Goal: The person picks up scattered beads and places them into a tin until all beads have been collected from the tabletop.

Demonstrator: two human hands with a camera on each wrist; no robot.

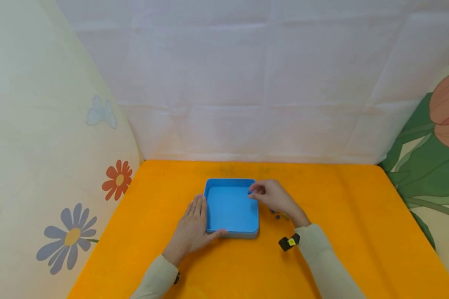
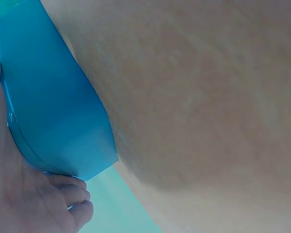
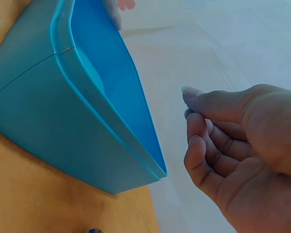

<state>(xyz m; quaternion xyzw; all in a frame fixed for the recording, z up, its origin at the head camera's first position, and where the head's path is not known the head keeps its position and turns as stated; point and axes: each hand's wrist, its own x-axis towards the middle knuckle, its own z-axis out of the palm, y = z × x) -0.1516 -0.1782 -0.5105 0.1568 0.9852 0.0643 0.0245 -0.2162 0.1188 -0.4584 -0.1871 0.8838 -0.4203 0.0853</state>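
Observation:
An open square blue box [image 1: 233, 207] stands on the table, its blue inner floor in sight. My left hand [image 1: 193, 226] lies along its left side, fingers straight, with the thumb reaching across the front edge. In the left wrist view the palm and fingers of the left hand [image 2: 36, 199] rest against the wall of the box [image 2: 53, 97]. Over the box's back right corner, my right hand [image 1: 273, 195] pinches a small blue piece [image 1: 250, 192] between thumb and forefinger. From the right wrist, the right hand [image 3: 242, 141] shows beside the box rim, the piece mostly hidden by the fingertips.
Several small blue and yellowish-green pieces [image 1: 278, 216] lie on the orange tabletop [image 1: 340, 207], right of the box and under the right forearm. A white cloth [image 1: 247, 104] hangs behind the table. Flower-printed cloths [image 1: 52, 166] border both sides.

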